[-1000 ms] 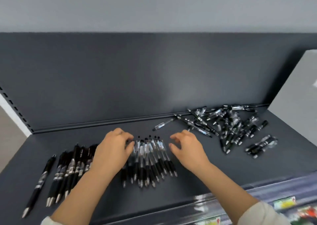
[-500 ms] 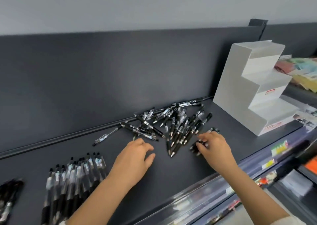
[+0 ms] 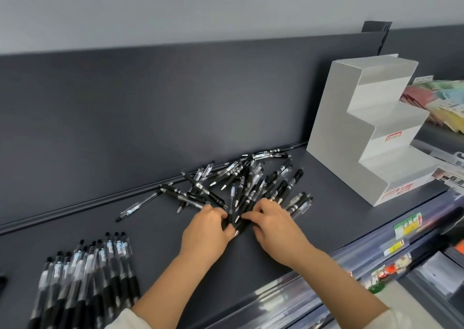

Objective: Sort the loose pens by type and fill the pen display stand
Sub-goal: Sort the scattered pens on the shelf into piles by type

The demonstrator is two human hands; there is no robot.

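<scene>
A jumbled pile of black and clear pens (image 3: 241,180) lies mid-shelf against the back rail. My left hand (image 3: 208,230) and my right hand (image 3: 273,224) meet at the pile's near edge, both pinching a few black pens (image 3: 238,219) between them. A sorted row of clear-barrelled pens (image 3: 85,276) lies side by side at the lower left. One stray clear pen (image 3: 130,211) rests apart, left of the pile. A small group of clear pens (image 3: 300,203) sits just right of my right hand. The white stepped display stand (image 3: 361,137) stands at the right, its tiers bare.
The dark grey shelf (image 3: 155,243) has a back panel and a front price rail (image 3: 376,248) with labels. Coloured packets (image 3: 442,100) lie on the neighbouring shelf beyond the stand. A black pen end (image 3: 2,282) shows at the left edge.
The view swung right from the sorted rows to the jumbled pile. Both hands left the sorted pens and came together on a few black pens at the pile's near edge.
</scene>
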